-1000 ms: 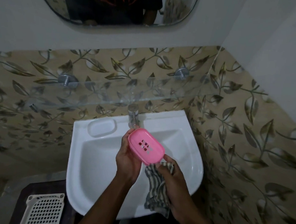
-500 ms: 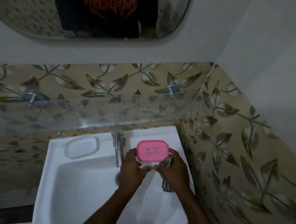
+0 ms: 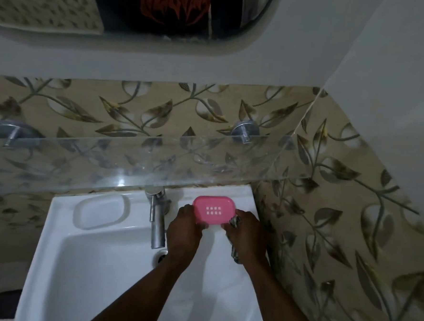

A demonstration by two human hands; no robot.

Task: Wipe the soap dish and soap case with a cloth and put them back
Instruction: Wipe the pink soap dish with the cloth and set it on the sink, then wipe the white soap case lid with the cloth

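The pink soap dish [image 3: 213, 209], with small drain holes, lies flat on the back right ledge of the white sink [image 3: 80, 271]. My left hand [image 3: 184, 230] holds its left front edge. My right hand [image 3: 246, 233] touches its right edge while gripping a striped cloth [image 3: 235, 221], which hangs down past the wrist. No separate soap case shows in view.
A steel tap [image 3: 158, 219] stands just left of my left hand. A moulded soap recess [image 3: 102, 210] sits at the sink's back left. A glass shelf [image 3: 131, 160] overhangs the sink's rear edge. The tiled side wall [image 3: 338, 230] is close on the right.
Both hands carried the pink soap dish from over the basin up and right to the back right ledge. It went from tilted to flat. The view also moved closer to the wall.
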